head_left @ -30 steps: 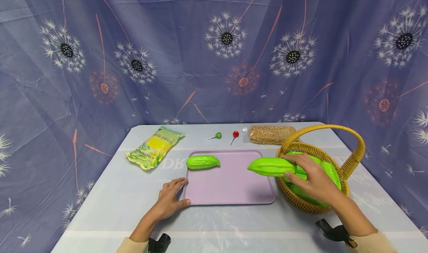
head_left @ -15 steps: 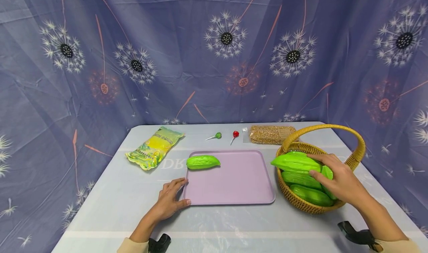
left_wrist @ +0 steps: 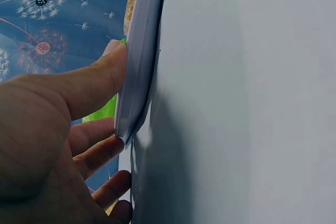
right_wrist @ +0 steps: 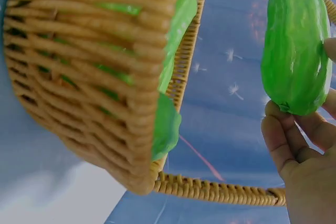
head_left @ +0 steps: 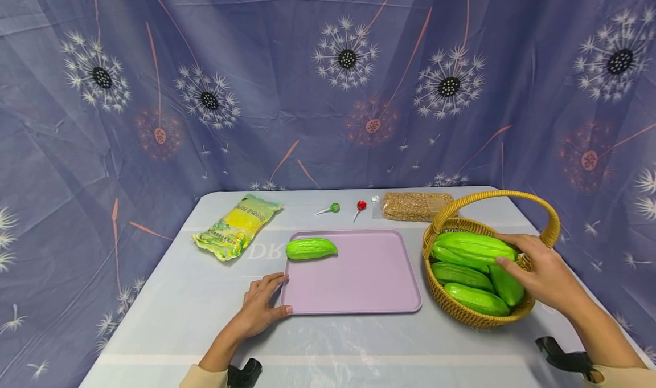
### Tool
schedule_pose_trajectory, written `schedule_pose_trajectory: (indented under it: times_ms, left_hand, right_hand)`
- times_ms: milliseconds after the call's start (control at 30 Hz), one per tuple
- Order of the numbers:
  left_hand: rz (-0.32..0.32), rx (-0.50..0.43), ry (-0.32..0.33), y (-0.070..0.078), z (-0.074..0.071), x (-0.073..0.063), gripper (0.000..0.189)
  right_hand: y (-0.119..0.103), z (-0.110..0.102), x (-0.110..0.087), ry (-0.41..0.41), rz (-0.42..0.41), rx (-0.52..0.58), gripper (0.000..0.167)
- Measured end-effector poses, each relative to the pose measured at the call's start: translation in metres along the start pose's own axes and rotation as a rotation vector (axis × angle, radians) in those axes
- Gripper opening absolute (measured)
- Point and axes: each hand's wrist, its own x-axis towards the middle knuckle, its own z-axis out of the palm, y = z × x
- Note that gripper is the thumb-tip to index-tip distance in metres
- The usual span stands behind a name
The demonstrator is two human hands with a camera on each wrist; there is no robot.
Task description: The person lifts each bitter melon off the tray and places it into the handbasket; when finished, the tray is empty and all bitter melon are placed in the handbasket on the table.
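Note:
My right hand holds a bright green bitter melon by its right end, over the wicker basket. In the right wrist view, thumb and fingers grip this ribbed melon above the basket rim. Several more green melons lie inside the basket. My left hand is at the near left corner of a lilac tray. Its thumb rests on the tray's rim and fingertips touch the side, as the left wrist view shows. Another bitter melon lies at the tray's far left.
A yellow-green packet lies at the back left of the table. Behind the tray are a green lollipop, a red lollipop and a clear bag of tan grains. The basket's tall handle arches over it.
My right hand has carried the bitter melon rightward from the tray's right edge to over the basket, lower among the other melons. The left hand and tray have stayed put.

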Motion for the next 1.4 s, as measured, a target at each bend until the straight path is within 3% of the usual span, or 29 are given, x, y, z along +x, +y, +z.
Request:
schedule_pose_trajectory:
  times_ms: [233,700,1400]
  left_hand:
    - [0.022,0.016,0.017,-0.002,0.000,0.001,0.065]
    - [0.012,0.023,0.011,-0.001,0.000,0.000,0.066]
    - [0.013,0.021,0.006,0.000,-0.001,0.001,0.066]
  right_hand:
    - [0.009,0.000,0.009,0.020,-0.057,-0.026,0.042]
    - [0.016,0.008,0.037,-0.086,-0.035,-0.097,0.040]
    - [0.032,0.022,0.054,-0.362,0.222,-0.035,0.056]
